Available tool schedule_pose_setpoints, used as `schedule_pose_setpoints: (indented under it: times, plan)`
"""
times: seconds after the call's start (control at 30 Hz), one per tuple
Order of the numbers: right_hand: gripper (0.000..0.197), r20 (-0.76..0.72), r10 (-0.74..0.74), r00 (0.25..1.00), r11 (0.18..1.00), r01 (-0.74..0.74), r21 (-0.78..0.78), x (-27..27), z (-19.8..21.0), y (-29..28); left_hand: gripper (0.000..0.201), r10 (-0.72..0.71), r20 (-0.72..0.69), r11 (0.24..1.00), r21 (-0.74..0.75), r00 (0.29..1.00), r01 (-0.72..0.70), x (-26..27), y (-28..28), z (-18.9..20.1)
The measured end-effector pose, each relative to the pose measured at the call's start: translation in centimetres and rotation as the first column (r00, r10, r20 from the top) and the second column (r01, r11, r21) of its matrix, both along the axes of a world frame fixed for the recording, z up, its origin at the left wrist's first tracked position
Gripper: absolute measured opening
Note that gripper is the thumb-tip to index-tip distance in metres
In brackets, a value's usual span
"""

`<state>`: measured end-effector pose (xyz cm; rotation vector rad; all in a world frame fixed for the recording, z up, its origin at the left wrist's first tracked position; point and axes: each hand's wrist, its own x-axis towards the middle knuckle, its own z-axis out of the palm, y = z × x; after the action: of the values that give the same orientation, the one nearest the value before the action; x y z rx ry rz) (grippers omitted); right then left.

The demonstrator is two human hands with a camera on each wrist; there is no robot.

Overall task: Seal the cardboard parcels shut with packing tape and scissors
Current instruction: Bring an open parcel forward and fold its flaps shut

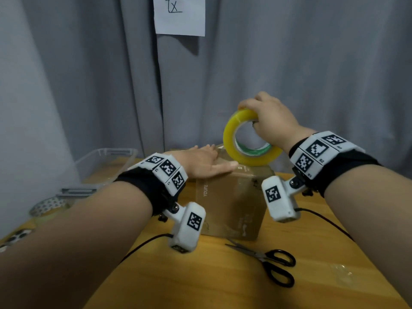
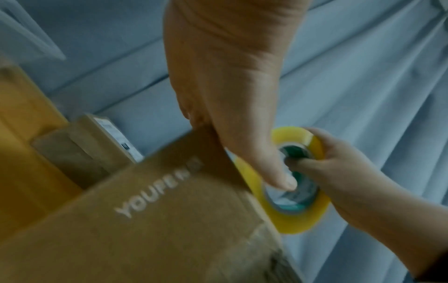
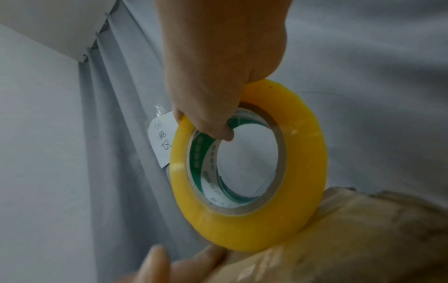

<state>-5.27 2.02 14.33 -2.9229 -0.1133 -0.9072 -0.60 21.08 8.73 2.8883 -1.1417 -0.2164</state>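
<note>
Head: left hand (image 1: 201, 162) flat on box (image 1: 231, 204) top, fingers straight. Right hand (image 1: 270, 121) grips tape roll (image 1: 245, 150), roll's lower rim on the box beside the left thumb. Scissors (image 1: 267, 260) on table (image 1: 223, 286), nearer than both hands.

Left wrist: thumb (image 2: 274, 172) against roll (image 2: 298, 216).

Right wrist: fingers (image 3: 213, 122) hooked through the core.

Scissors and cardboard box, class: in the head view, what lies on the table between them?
Nothing: only bare wooden table separates the scissors from the near face of the cardboard box in the head view.
</note>
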Motion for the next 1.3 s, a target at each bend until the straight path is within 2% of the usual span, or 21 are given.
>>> schedule_pose_setpoints:
  times: [0.07, 0.17, 0.23, 0.3, 0.47, 0.57, 0.77, 1.07, 1.3]
  plan:
    - [0.05, -0.012, -0.003, 1.0, 1.0, 0.003, 0.0, 0.0, 0.2, 0.3, 0.118, -0.014, 0.012, 0.999, 0.03, 1.0, 0.013, 0.3, -0.7, -0.1]
    - [0.054, -0.083, 0.017, 0.996, 1.0, -0.018, -0.014, 0.2, 0.8, 0.7, 0.11, -0.021, 0.025, 0.996, -0.088, 0.999, 0.023, 0.6, 0.0, -0.9]
    - [0.057, -0.134, -0.005, 0.991, 0.995, -0.008, -0.1, 0.3, 1.7, 1.2, 0.103, -0.022, 0.028, 0.986, -0.164, 0.999, 0.027, 0.5, 0.7, -1.3]
    - [0.059, -0.139, -0.041, 0.989, 0.975, 0.009, -0.223, 0.2, 2.4, 2.0, 0.102, -0.014, 0.026, 0.984, -0.179, 1.0, 0.019, 0.2, 0.9, -1.3]
    - [0.057, -0.137, -0.083, 0.987, 0.922, 0.024, -0.386, -0.9, 3.3, 0.9, 0.103, 0.044, 0.014, 0.992, -0.115, 0.999, -0.042, -0.2, 1.3, -0.9]
    - [0.055, -0.152, -0.163, 0.975, 0.831, 0.053, -0.554, -2.5, 3.4, -1.7, 0.103, 0.063, 0.006, 0.994, -0.086, 0.998, -0.063, -0.3, 1.3, -1.0]
    - [0.057, -0.202, -0.214, 0.956, 0.864, 0.088, -0.497, -3.6, 0.2, -3.8, 0.103, 0.072, 0.0, 0.996, -0.043, 0.997, -0.072, -0.6, 0.6, -0.7]
    - [0.056, -0.162, -0.218, 0.962, 0.871, 0.116, -0.477, -4.7, -0.7, -4.4, 0.107, 0.091, 0.016, 0.996, -0.022, 0.996, -0.09, -0.6, -0.1, -0.4]
    - [0.052, -0.176, -0.227, 0.958, 0.877, 0.123, -0.464, -4.7, -0.2, -3.2, 0.137, 0.086, 0.088, 0.986, 0.139, 0.992, -0.098, -0.7, -1.6, 0.0]
